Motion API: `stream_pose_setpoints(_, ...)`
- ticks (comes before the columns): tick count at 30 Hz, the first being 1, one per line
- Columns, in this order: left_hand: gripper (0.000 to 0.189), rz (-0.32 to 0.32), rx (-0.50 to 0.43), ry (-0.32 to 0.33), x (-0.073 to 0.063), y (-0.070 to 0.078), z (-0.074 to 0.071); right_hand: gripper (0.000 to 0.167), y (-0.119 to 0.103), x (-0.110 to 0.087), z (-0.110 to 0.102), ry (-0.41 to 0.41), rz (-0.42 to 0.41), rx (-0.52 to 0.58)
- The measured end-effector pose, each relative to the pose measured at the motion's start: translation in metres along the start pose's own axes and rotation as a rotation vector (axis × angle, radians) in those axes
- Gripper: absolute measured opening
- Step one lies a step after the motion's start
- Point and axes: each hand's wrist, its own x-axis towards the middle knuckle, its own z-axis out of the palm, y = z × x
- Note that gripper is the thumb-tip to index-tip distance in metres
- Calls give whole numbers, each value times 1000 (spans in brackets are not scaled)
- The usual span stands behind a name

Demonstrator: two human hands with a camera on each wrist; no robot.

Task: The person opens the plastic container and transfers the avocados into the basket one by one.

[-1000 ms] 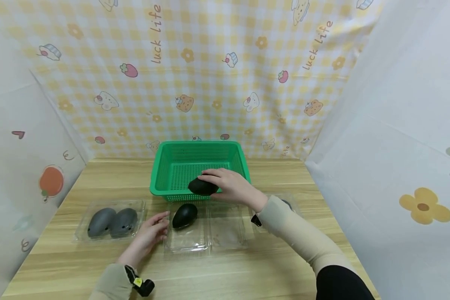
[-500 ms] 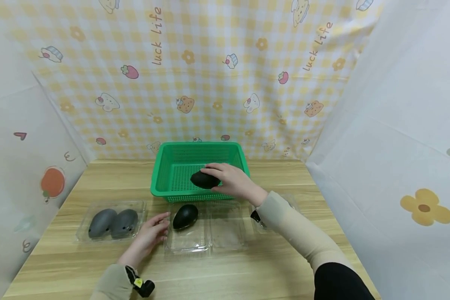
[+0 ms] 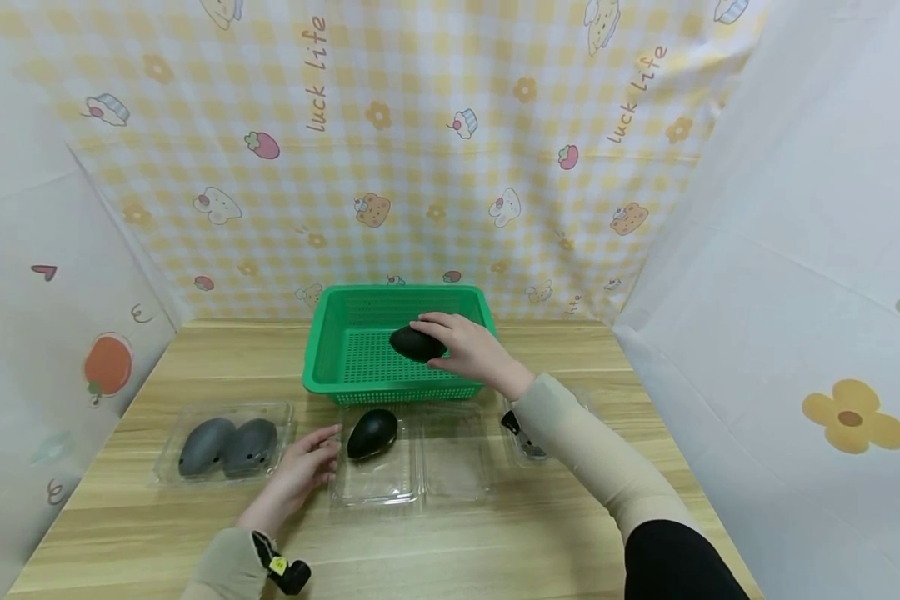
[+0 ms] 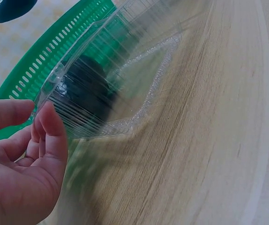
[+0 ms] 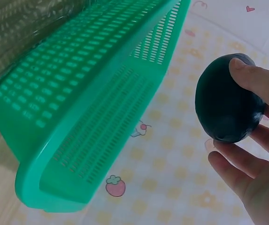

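Your right hand [image 3: 471,350] grips a black ovoid [image 5: 226,103] at 12 o'clock. Your left hand [image 3: 303,468] seemingly pinches a clear rectangular plastic box [image 3: 378,482]

Beige sleeves [image 3: 600,458] cover both forearms; black cloth [image 3: 675,560] tops the right. The left wrist's black strap [image 3: 262,547] bears a yellow tag [image 3: 278,565].

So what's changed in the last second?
The right hand, grip unchanged, carried the dark oval object up the head view and slightly right, from the near rim of the green basket to over its inside. The left hand stayed at the clear container, and the second dark object inside stayed put.
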Motion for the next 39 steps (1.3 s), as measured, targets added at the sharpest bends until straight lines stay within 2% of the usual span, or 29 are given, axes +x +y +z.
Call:
stream_pose_setpoints(18,54,0,10,7,-2,-2,-2,68,9,8,6,8,83,31)
stream_pose_setpoints(27,53,0,12,10,0,-1,-3,70,24,12,16,-36,206,57)
stream_pose_setpoints(39,53,7,9,4,0,-1,-2,69,45,9,31,-79,319,81)
